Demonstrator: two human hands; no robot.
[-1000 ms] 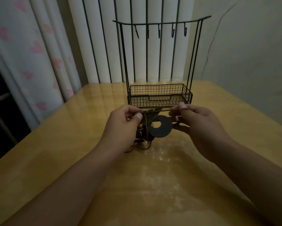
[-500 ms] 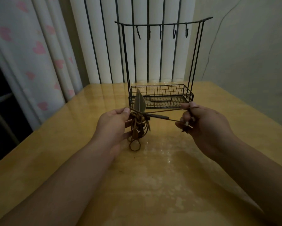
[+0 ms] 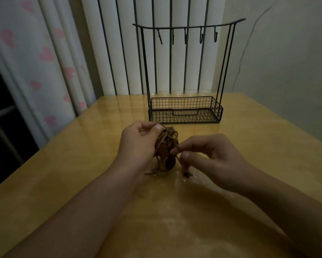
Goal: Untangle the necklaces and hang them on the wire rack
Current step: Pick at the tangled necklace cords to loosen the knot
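A: Cords first. Why do we keep the tangled bundle of brown leather-cord necklaces [image 3: 166,146] bunched in our left hand [image 3: 137,144]?

B: We curl the fingers and thumb round the clump to hold it up off the glossy yellow-wood table [image 3: 81,164], so single strands can be worked free.

A: And our right hand [image 3: 210,155]?

B: It pinches one thin cord between thumb and forefinger, just beside the round brown pendants; a small dark star charm [image 3: 186,174] dangles below it, near the tabletop.

A: Nothing on the black wire rack with a mesh basket base [image 3: 184,112]?

B: Its five hooks [image 3: 185,37] hang bare. We judge untangling has barely begun, and hanging must wait until one necklace comes loose.
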